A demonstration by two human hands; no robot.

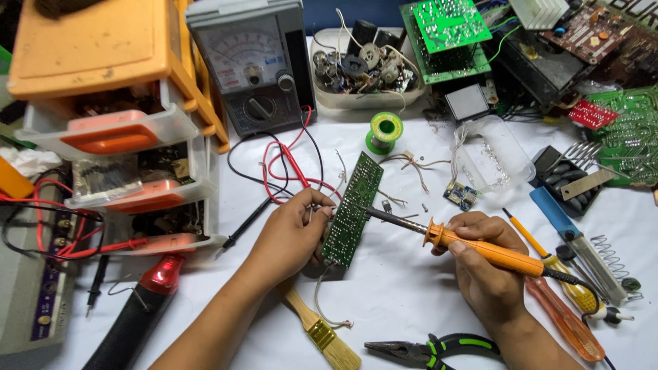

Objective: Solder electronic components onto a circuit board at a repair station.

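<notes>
A: Any screen or dial face here?
B: One, the grey analogue meter (250,65), standing well beyond the left hand (291,236), with a pale dial window and a black lower panel.
A: Packages?
B: A clear plastic bag (497,154) lies beyond the right hand (483,264), crumpled. Labels are too small to tell.

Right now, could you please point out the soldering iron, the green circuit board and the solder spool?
soldering iron (490,252): head view, on its orange handle.
green circuit board (354,207): head view, middle of the board.
solder spool (384,130): head view, on its green rim.
</notes>
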